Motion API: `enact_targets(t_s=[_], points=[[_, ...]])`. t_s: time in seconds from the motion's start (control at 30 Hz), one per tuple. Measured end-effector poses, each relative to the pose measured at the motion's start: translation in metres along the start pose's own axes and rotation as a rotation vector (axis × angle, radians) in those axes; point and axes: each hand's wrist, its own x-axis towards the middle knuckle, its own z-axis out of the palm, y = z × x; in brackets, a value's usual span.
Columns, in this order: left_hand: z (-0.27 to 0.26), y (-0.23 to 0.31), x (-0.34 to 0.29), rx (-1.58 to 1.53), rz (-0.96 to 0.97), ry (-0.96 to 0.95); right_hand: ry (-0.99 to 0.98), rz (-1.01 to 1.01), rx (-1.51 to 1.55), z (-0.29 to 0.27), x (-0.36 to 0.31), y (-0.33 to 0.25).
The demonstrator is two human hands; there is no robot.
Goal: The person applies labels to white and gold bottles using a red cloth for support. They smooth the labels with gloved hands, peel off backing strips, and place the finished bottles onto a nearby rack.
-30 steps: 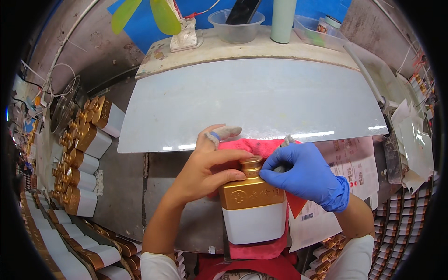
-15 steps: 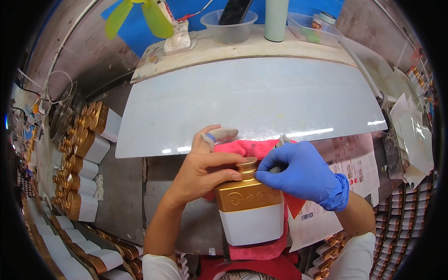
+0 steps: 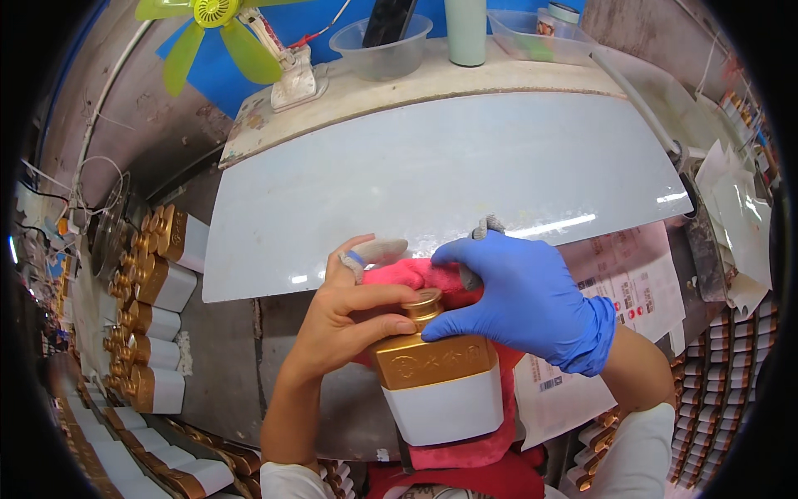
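Observation:
A bottle [image 3: 442, 407] with a white lower body, embossed gold shoulders and a gold neck lies tilted on a pink cloth [image 3: 474, 450] in front of me. My left hand [image 3: 334, 320] grips its neck between thumb and forefinger; a pale fabric cover sits on another finger, which points away. On the bottle's right, my right hand [image 3: 528, 291] wears a blue glove. Its thumb reaches the gold shoulder beside the neck, while the fingers stand apart from the thumb over the cloth. Grey covers show on some of those fingertips.
Rows of similar bottles stand at the left [image 3: 158, 333] and fill racks at the far right [image 3: 715, 399]. A pale board [image 3: 449, 166] spans the bench ahead. Printed sheets [image 3: 640, 291] lie at right. Behind are a green fan [image 3: 218, 41], plastic bowl [image 3: 381, 56] and pale-green cylinder [image 3: 465, 33].
My right hand has opened from a pinch beside the neck, its fingers spreading away from the thumb. My left hand keeps its hold on the neck. The whole view has shifted slightly.

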Motion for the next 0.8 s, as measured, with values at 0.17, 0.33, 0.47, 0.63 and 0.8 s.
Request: enact_targets(t_s=[0.17,0.33,0.47,0.63,0.8], points=[[-0.001,0.001,0.001,0.040,0.025,-0.015,-0.087,0.058,-0.084,-0.004,0.013,0.005],[0.000,0.000,0.001,0.031,0.016,0.002,-0.109,0.096,-0.175,-0.013,0.018,0.016],[0.001,0.001,0.002,-0.028,-0.002,-0.010,-0.128,0.087,-0.117,-0.014,0.018,0.028],[-0.004,0.004,0.002,0.004,-0.020,-0.040,-0.053,0.037,-0.111,-0.007,0.017,0.021],[-0.010,-0.002,0.003,0.022,0.019,-0.112,-0.044,0.004,-0.080,-0.004,0.014,0.034]])
